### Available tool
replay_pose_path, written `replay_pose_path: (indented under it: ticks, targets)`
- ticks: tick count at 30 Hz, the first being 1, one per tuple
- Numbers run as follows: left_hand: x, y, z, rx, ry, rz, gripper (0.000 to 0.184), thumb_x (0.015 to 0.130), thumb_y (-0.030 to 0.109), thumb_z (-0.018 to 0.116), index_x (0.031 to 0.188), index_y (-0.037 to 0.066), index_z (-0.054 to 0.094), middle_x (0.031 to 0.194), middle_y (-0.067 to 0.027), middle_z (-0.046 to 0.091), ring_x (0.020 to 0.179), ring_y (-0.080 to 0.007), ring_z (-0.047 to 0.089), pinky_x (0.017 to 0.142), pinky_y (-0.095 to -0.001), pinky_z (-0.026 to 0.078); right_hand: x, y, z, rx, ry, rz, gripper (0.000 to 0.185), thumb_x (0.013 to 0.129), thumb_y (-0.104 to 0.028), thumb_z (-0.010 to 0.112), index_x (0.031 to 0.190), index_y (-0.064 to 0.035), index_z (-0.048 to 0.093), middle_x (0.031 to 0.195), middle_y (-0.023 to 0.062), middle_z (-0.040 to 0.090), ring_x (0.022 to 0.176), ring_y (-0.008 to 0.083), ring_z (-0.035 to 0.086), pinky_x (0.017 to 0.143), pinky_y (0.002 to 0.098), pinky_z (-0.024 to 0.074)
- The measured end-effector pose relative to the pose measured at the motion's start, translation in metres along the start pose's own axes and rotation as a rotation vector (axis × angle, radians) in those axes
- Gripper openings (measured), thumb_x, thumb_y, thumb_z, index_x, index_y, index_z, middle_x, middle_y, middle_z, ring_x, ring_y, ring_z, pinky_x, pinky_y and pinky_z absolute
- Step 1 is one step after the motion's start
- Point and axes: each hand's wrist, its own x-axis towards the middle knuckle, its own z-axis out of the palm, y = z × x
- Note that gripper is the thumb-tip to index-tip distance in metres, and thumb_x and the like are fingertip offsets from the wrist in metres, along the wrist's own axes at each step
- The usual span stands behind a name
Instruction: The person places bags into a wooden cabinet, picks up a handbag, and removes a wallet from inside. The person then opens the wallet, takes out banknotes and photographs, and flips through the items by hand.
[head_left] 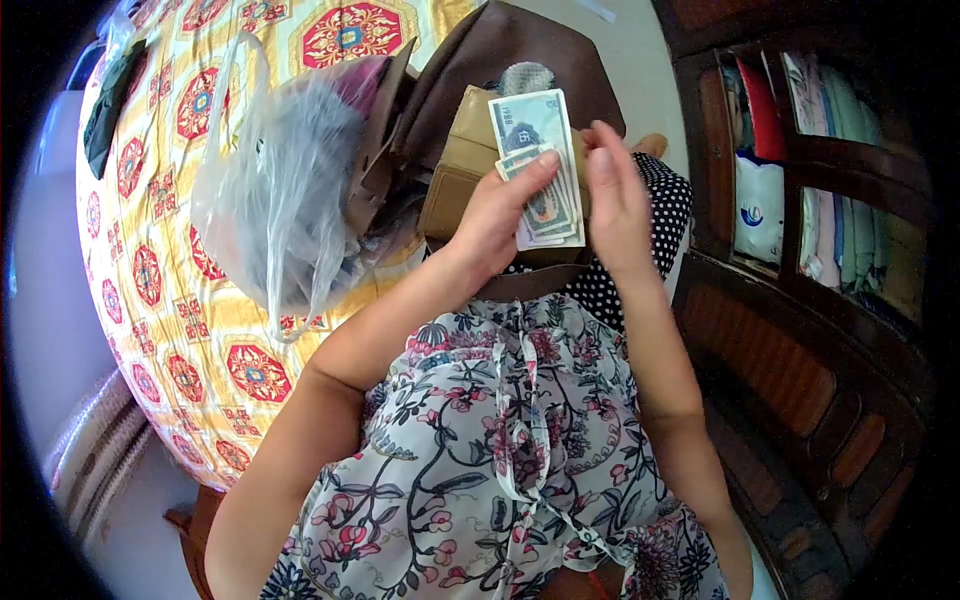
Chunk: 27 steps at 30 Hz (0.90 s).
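My left hand (492, 225) grips a small stack of banknotes (545, 212), with the thumb pressed on top. The notes differ in size, and the largest, at the back, bears a blue-grey print and "1988". Just right of the stack is my right hand (618, 220), its fingers stretched out and nothing seen in them. Behind the notes and my left hand, a tan wallet (455, 195) lies spread open, partly hidden. Under and beyond it is a dark brown leather bag (470, 65). A grey textured item (527, 77) shows above the notes.
To the left, a filled clear plastic bag (285, 190) sits on a bed with a yellow and red patterned cover (260, 370). A dark folded item (112, 115) lies at the bed's far left. On the right stands a dark wooden cabinet (790, 390) with folded cloths (850, 230) inside.
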Motion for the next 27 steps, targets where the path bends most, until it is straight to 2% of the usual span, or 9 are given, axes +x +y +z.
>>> replay_pose_path:
  ticks: [2, 4, 7, 10, 13, 17, 20, 24, 27]
  targets:
    - [0.001, -0.002, 0.001, -0.070, -0.034, -0.014, 0.027, 0.084, 0.024, 0.054, 0.101, 0.004, 0.052, 0.092, -0.0043, 0.058, 0.079, -0.0139, 0.058, 0.069, -0.0265, 0.048, -0.007, -0.014, 0.015, -0.130, -0.085, -0.161, 0.039, 0.087, -0.024, 0.043, 0.113, 0.0051, 0.041, 0.104, 0.0234, 0.050, 0.096, 0.0348, 0.049, 0.084, 0.0387, 0.0363]
    - [0.000, -0.002, -0.001, -0.192, -0.115, -0.039, 0.028, 0.084, 0.025, 0.052, 0.103, 0.005, 0.052, 0.092, -0.0045, 0.058, 0.081, -0.0141, 0.058, 0.071, -0.0261, 0.048, -0.018, -0.010, 0.023, -0.308, 0.026, -0.316, 0.038, 0.088, -0.024, 0.042, 0.112, 0.0053, 0.042, 0.103, 0.0232, 0.050, 0.096, 0.0344, 0.049, 0.085, 0.0383, 0.0368]
    - [-0.021, 0.005, -0.010, -0.046, -0.170, -0.262, 0.029, 0.084, 0.023, 0.052, 0.105, 0.003, 0.049, 0.094, -0.0112, 0.059, 0.083, -0.0212, 0.059, 0.073, -0.0326, 0.049, -0.019, -0.009, 0.005, 0.388, -0.096, 0.226, 0.038, 0.090, -0.025, 0.040, 0.114, 0.0038, 0.044, 0.104, 0.0150, 0.053, 0.096, 0.0198, 0.051, 0.084, 0.0295, 0.0390]
    - [-0.048, 0.001, -0.019, 0.041, -0.238, -0.564, 0.038, 0.082, 0.019, 0.053, 0.114, 0.000, 0.044, 0.097, -0.0183, 0.059, 0.088, -0.0285, 0.059, 0.077, -0.0379, 0.048, -0.014, -0.007, -0.010, 0.478, -0.133, 0.275, 0.035, 0.089, -0.023, 0.042, 0.115, 0.0008, 0.045, 0.104, 0.0092, 0.054, 0.096, 0.0150, 0.050, 0.084, 0.0252, 0.0385]
    - [-0.065, -0.009, -0.024, -0.005, -0.345, -0.630, 0.049, 0.080, 0.019, 0.053, 0.122, 0.001, 0.036, 0.109, -0.0216, 0.052, 0.100, -0.0309, 0.053, 0.090, -0.0412, 0.038, -0.021, -0.009, -0.017, 0.478, -0.469, 0.343, 0.028, 0.088, -0.019, 0.045, 0.107, 0.0003, 0.052, 0.098, 0.0059, 0.057, 0.087, 0.0093, 0.052, 0.077, 0.0219, 0.0412]
    - [-0.066, -0.014, -0.033, -0.218, -0.385, -0.634, 0.059, 0.076, 0.020, 0.054, 0.127, 0.001, 0.030, 0.112, -0.0213, 0.049, 0.105, -0.0339, 0.048, 0.094, -0.0432, 0.034, -0.025, -0.013, -0.019, 0.414, -0.641, 0.338, 0.028, 0.087, -0.019, 0.046, 0.104, 0.0011, 0.054, 0.094, 0.0056, 0.058, 0.084, 0.0084, 0.053, 0.075, 0.0212, 0.0419]
    - [-0.062, -0.014, -0.033, -0.159, -0.455, -0.637, 0.058, 0.078, 0.020, 0.053, 0.127, 0.002, 0.029, 0.110, -0.0197, 0.051, 0.103, -0.0332, 0.050, 0.092, -0.0426, 0.036, -0.021, -0.006, -0.015, 0.661, -0.481, 0.457, 0.031, 0.087, -0.022, 0.046, 0.107, 0.0009, 0.052, 0.096, 0.0070, 0.058, 0.085, 0.0091, 0.053, 0.074, 0.0217, 0.0425]
    - [-0.056, -0.015, -0.030, -0.087, -0.216, -0.520, 0.040, 0.085, 0.014, 0.045, 0.122, 0.003, 0.035, 0.104, -0.0180, 0.054, 0.094, -0.0286, 0.056, 0.082, -0.0378, 0.046, -0.028, 0.002, -0.018, 0.740, -0.401, 0.659, 0.034, 0.088, -0.029, 0.043, 0.108, -0.0016, 0.051, 0.092, 0.0058, 0.057, 0.082, 0.0122, 0.054, 0.075, 0.0232, 0.0425]
    - [-0.055, -0.007, -0.018, 0.001, -0.144, -0.408, 0.033, 0.086, 0.012, 0.043, 0.116, -0.001, 0.039, 0.101, -0.0171, 0.055, 0.093, -0.0263, 0.057, 0.080, -0.0359, 0.047, -0.042, 0.005, -0.020, 0.775, -0.530, 0.675, 0.033, 0.087, -0.025, 0.046, 0.106, 0.0022, 0.049, 0.096, 0.0073, 0.055, 0.085, 0.0106, 0.053, 0.074, 0.0218, 0.0425]
